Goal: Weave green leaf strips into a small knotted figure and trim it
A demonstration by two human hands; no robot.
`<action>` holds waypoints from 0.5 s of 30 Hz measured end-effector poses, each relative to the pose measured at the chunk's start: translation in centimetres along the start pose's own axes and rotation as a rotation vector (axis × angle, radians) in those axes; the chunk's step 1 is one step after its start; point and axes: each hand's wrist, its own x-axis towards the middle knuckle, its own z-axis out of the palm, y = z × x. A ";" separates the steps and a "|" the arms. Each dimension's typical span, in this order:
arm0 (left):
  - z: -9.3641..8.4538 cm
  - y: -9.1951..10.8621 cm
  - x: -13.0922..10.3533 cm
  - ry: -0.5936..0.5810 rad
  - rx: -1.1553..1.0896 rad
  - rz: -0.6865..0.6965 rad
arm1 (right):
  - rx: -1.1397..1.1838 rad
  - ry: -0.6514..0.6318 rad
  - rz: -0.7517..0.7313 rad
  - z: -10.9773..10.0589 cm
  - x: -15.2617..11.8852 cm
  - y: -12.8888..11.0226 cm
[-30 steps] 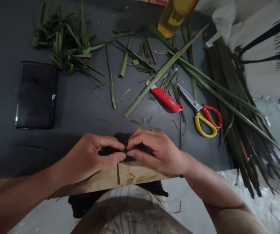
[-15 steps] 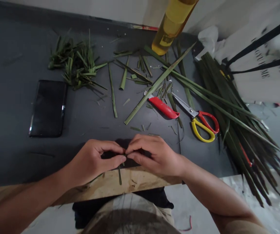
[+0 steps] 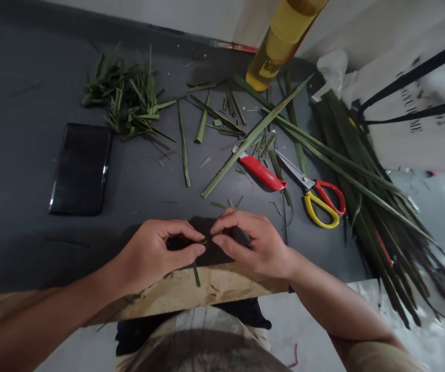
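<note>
My left hand [image 3: 160, 250] pinches a small folded piece of green leaf [image 3: 204, 241] between thumb and forefinger at the near side of the table. Most of that piece is hidden by the fingers. Below the fingertips a narrow leaf strip [image 3: 196, 275] hangs over the wooden edge; whether it joins the pinched piece I cannot tell. Just to the right is my right hand [image 3: 255, 243], its thumb and forefinger slightly apart, with nothing visible between them. A small gap separates it from the left fingertips.
Beyond the hands lie a red-handled cutter [image 3: 263, 173], scissors [image 3: 311, 188] and cut leaf strips [image 3: 241, 150]. A black phone [image 3: 81, 168] and a heap of woven leaf pieces [image 3: 129, 101] are at left. Long leaves [image 3: 365, 191] cover the right edge; a yellow bottle [image 3: 274, 51] stands behind.
My right hand has come away from the left fingertips, where both hands met at the leaf piece. My left hand still holds it. The view has shifted slightly.
</note>
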 end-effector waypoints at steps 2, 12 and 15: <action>0.1 0.1 -0.2 0.050 0.037 0.081 | 0.012 0.004 -0.011 -0.1 0.1 0.0; 0.6 0.2 -0.8 0.217 0.268 0.538 | -0.060 0.046 -0.161 0.6 0.1 0.8; 0.7 -0.1 -0.6 0.272 0.321 0.660 | -0.092 0.071 -0.212 0.7 0.1 0.9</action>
